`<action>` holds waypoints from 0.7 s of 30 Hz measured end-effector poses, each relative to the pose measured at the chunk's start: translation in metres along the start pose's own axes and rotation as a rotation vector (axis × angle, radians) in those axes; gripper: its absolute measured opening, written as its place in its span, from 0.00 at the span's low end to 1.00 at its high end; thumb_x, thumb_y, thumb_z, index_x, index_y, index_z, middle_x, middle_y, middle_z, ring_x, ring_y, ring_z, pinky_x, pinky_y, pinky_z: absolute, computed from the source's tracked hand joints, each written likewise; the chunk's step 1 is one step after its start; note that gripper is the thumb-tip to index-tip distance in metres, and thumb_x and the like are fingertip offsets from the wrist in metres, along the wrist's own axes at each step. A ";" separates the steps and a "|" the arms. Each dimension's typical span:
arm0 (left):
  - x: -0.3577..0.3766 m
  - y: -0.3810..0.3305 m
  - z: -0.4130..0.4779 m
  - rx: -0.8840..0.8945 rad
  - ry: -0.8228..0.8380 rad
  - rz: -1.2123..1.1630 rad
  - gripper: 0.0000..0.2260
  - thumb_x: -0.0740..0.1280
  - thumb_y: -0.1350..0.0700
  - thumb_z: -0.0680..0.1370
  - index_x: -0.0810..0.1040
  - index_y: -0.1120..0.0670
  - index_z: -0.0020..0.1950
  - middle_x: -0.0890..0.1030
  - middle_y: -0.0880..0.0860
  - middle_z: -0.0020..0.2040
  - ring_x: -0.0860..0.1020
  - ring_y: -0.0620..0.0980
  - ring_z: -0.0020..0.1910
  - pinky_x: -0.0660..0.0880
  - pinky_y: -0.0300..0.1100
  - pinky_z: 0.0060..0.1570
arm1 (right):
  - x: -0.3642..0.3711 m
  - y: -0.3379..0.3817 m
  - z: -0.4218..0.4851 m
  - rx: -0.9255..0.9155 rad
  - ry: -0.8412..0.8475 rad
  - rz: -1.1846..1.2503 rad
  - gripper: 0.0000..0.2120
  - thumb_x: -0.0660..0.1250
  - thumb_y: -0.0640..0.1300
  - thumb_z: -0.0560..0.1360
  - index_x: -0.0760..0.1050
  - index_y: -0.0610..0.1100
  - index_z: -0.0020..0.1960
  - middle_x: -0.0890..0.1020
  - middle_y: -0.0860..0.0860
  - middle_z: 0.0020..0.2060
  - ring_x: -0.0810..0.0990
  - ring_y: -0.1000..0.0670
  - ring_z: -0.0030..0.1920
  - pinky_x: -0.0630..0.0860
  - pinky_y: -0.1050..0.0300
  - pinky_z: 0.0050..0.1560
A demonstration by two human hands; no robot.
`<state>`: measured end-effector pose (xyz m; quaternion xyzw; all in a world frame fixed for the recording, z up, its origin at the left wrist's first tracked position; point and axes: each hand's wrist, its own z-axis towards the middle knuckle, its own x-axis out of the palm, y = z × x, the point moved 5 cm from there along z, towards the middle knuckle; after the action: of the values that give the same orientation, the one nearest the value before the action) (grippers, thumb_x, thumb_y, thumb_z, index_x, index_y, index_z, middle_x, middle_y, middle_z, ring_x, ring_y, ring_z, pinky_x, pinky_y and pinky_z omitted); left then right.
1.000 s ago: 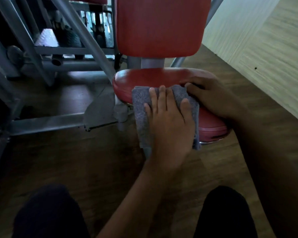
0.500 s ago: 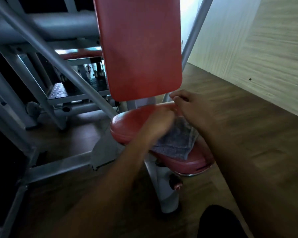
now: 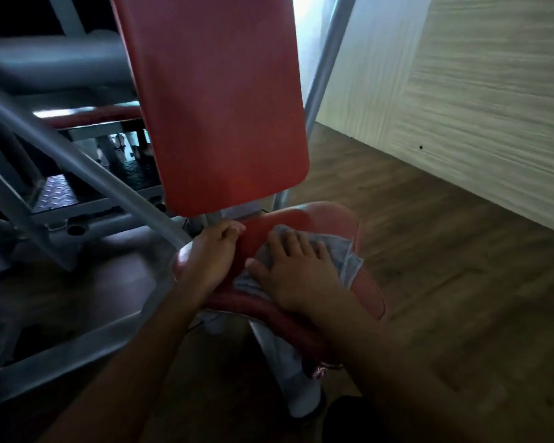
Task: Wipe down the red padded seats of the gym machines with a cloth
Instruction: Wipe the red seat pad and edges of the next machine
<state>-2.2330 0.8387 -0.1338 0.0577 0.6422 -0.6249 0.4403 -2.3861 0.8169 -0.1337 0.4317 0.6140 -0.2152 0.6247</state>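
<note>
The red padded seat (image 3: pixel 370 290) sits low in the middle of the view, under the upright red backrest (image 3: pixel 224 107). A grey cloth (image 3: pixel 343 254) lies spread on top of the seat. My right hand (image 3: pixel 298 273) presses flat on the cloth with its fingers apart, covering most of it. My left hand (image 3: pixel 211 257) rests on the seat's left edge, its fingers curled around the rear rim next to the backrest post.
Grey steel frame tubes (image 3: pixel 77 161) and a checker-plate footplate (image 3: pixel 58 193) crowd the left side. The seat's pale post (image 3: pixel 296 385) stands below it. Wood floor (image 3: pixel 429 266) lies to the right, bounded by a light panelled wall (image 3: pixel 477 107).
The cloth passed from under my left hand to under my right hand. My left hand moved to the seat's left edge. The view rose, showing more of the backrest.
</note>
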 end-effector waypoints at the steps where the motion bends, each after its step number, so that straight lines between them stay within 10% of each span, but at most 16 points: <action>1: 0.001 0.002 0.001 0.031 0.000 0.014 0.11 0.58 0.55 0.84 0.81 0.48 0.55 0.81 0.47 0.58 0.77 0.47 0.58 0.68 0.42 0.57 | -0.003 -0.005 0.004 0.053 -0.002 0.012 0.37 0.46 0.66 0.80 0.44 0.46 0.81 0.48 0.43 0.80 0.45 0.43 0.80 0.42 0.40 0.77; 9: 0.018 -0.024 -0.006 0.242 0.120 0.102 0.10 0.63 0.58 0.81 0.80 0.53 0.59 0.81 0.53 0.61 0.78 0.54 0.60 0.72 0.45 0.62 | -0.013 -0.023 -0.036 0.251 -0.117 -0.023 0.36 0.47 0.66 0.80 0.51 0.45 0.80 0.52 0.43 0.80 0.50 0.43 0.79 0.47 0.41 0.77; 16: 0.053 -0.032 0.002 0.369 0.267 0.181 0.10 0.61 0.57 0.82 0.77 0.55 0.61 0.77 0.57 0.64 0.74 0.56 0.65 0.68 0.48 0.65 | 0.025 0.014 -0.113 0.421 -0.795 0.019 0.27 0.55 0.59 0.80 0.72 0.44 0.71 0.70 0.44 0.73 0.64 0.45 0.76 0.55 0.44 0.77; 21: 0.053 -0.032 0.001 0.384 0.259 0.229 0.10 0.59 0.53 0.82 0.75 0.50 0.61 0.76 0.56 0.64 0.74 0.57 0.65 0.68 0.51 0.65 | 0.048 0.018 -0.129 0.491 -1.055 0.423 0.26 0.62 0.59 0.79 0.69 0.47 0.71 0.48 0.45 0.81 0.43 0.49 0.80 0.50 0.47 0.79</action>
<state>-2.2840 0.8059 -0.1434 0.2918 0.5521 -0.6689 0.4033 -2.4390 0.9426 -0.1581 0.5106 0.0560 -0.4062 0.7557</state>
